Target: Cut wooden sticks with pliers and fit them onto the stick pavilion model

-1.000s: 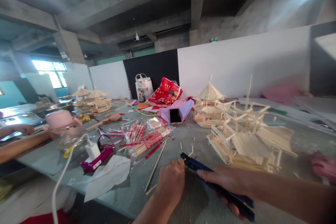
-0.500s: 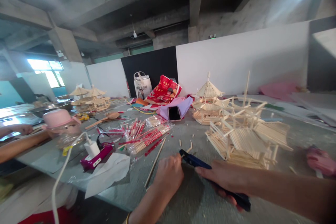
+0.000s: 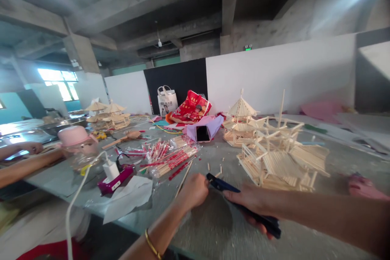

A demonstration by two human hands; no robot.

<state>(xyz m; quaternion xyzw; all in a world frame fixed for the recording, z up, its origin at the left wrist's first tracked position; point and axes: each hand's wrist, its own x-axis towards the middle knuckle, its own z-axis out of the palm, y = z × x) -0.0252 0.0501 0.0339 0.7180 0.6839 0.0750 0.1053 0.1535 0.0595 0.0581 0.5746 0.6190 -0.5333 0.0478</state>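
My right hand [image 3: 251, 203] is wrapped round a dark blue hand cutter [image 3: 228, 187], its narrow head pointing left and away from me. Right beside that head is my left hand [image 3: 196, 190], closed in a pinch; whatever its fingers hold is hidden. Just beyond the tool's tip lie several short cut stick pieces [image 3: 221, 169]. A long thin wooden stick [image 3: 184, 178] lies on the table left of my left hand, partly covered by it. To the right, past my right hand, stands a pavilion-like model made of pale sticks [image 3: 282, 162], with a pointed-roof part [image 3: 242, 109] behind it.
Bundles of sticks in red-and-clear wrappers [image 3: 173, 154] lie left of centre. A phone [image 3: 202, 133] leans on purple paper. Further left are a purple power strip [image 3: 115, 183] with a white cable, white paper [image 3: 131, 197] and a pink-lidded jar [image 3: 74, 146]. Another person's arm [image 3: 30, 168] reaches in.
The view has shifted slightly. My left hand and the cutter stay close together, now a little further left; a pale stick end seen between them earlier no longer shows clearly.
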